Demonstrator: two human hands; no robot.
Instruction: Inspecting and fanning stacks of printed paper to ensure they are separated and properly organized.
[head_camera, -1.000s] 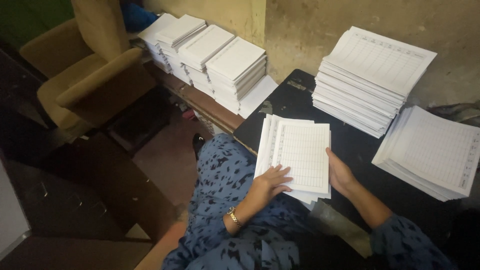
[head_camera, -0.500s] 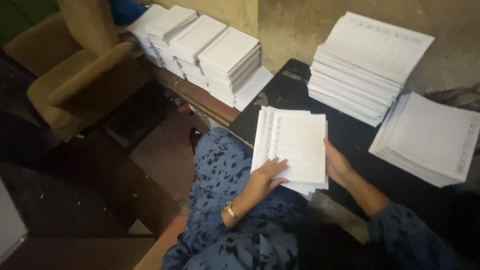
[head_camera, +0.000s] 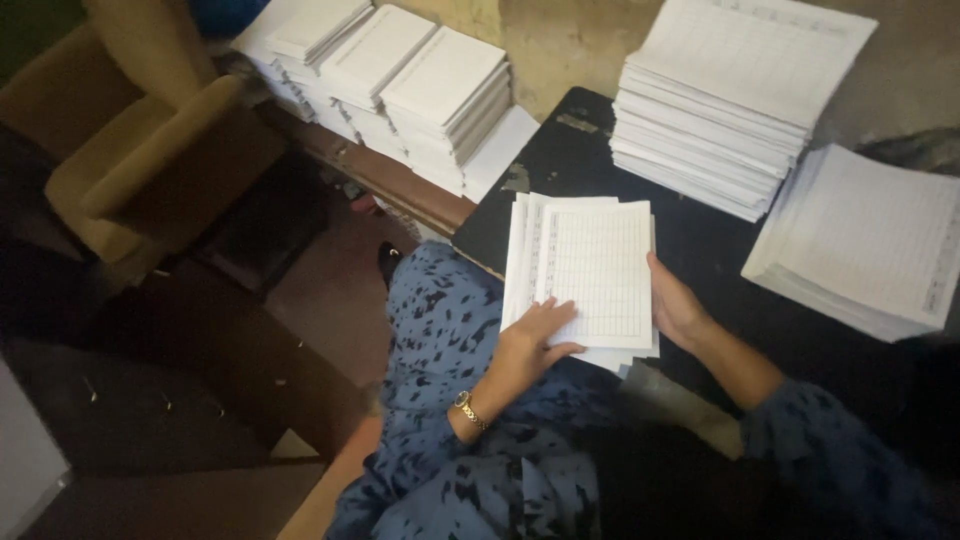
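Here, a person in a blue patterned top is squaring up a small stack of ruled sheets (head_camera: 590, 270) at the near edge of a black tabletop (head_camera: 700, 240). The left hand (head_camera: 530, 340) is lying flat with spread fingers on the stack's lower left corner, while the right hand (head_camera: 675, 305) is pressing against its right edge; both hands are touching the paper, set apart at opposite sides. A gold bracelet (head_camera: 468, 408) is circling the left wrist. Farther back on the tabletop, a tall pile of printed white sheets (head_camera: 730, 95) is standing, and a lower, slanting pile (head_camera: 870, 240) is sitting just beside it to the right. To the left, rows of stacked white pads (head_camera: 400, 80) are lining a brown wooden bench (head_camera: 400, 190), near a tan armchair (head_camera: 130, 150).
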